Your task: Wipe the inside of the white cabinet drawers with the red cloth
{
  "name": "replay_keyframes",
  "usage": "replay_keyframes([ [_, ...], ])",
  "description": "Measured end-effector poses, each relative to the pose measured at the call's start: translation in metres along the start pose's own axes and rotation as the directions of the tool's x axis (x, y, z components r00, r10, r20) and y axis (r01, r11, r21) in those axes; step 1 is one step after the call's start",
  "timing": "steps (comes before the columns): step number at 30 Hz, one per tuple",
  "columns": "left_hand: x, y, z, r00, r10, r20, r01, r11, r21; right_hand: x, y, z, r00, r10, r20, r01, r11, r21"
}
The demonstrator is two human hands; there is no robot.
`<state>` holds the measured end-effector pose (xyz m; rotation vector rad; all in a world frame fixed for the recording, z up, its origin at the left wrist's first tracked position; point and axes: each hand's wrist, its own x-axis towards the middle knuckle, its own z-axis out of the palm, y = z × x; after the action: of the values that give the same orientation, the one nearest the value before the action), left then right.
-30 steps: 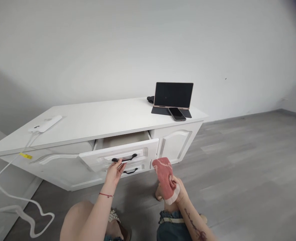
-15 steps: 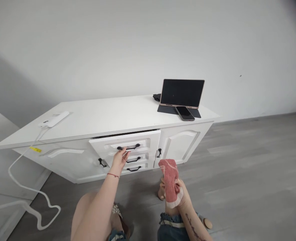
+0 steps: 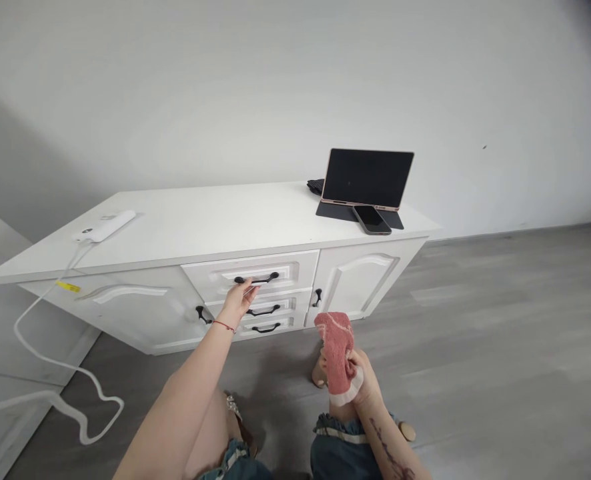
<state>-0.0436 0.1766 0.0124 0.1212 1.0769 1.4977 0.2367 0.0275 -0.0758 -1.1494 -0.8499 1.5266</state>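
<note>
My left hand point(image 3: 238, 304) is at the black handle point(image 3: 266, 278) of the top drawer point(image 3: 205, 279), its fingers closed on the left part of the handle. That drawer's front sits flush under the top of the white cabinet point(image 3: 200, 227). In my right hand point(image 3: 368, 377) is a pinkish-red sock point(image 3: 337, 341) with a white cuff and pale lines near its upper end. The sock hangs bunched over my fingers, above my right knee, and hides part of the hand.
A tablet point(image 3: 368, 177) stands on its dark cover, with a phone point(image 3: 371, 219) lying in front and a black folded item point(image 3: 315, 187) behind. At the left, a white device point(image 3: 106, 225) trails a white cable point(image 3: 50, 361). Two lower drawers carry black handles.
The top drawer, slightly pulled out before, has been pushed in by my left hand, and the dark gap above it is gone. My right hand keeps the sock in about the same place.
</note>
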Motion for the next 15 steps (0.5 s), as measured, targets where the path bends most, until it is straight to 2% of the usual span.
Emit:
replay_keyframes([
  [5,-0.005,-0.005,-0.006,0.998,0.037,0.06,-0.034,0.998,-0.047,-0.002,-0.004,0.004,0.995,0.091,0.029,-0.094,0.992,0.08],
  [7,-0.006,-0.009,-0.016,0.99,0.052,0.13,-0.044,0.997,-0.065,-0.001,-0.004,0.004,0.986,0.151,0.068,-0.157,0.983,0.098],
  [9,-0.004,-0.014,-0.031,0.985,0.011,0.175,-0.008,1.0,-0.021,0.0,-0.003,0.003,0.98,0.184,0.07,-0.192,0.973,0.129],
  [10,0.0,-0.017,-0.04,0.987,-0.035,0.158,0.031,0.999,0.028,0.001,-0.003,0.002,0.981,0.186,0.051,-0.192,0.972,0.136],
  [12,0.009,-0.026,-0.057,0.993,-0.113,0.011,0.111,0.987,0.113,0.003,0.0,0.0,0.986,0.169,-0.01,-0.167,0.979,0.115],
  [14,0.021,-0.035,-0.072,0.988,-0.122,-0.099,0.135,0.981,0.137,0.006,0.003,-0.001,0.988,0.144,-0.053,-0.141,0.989,0.052],
  [15,0.026,-0.041,-0.078,0.987,-0.111,-0.117,0.127,0.983,0.136,0.007,0.005,-0.001,0.989,0.129,-0.066,-0.128,0.992,0.019],
])
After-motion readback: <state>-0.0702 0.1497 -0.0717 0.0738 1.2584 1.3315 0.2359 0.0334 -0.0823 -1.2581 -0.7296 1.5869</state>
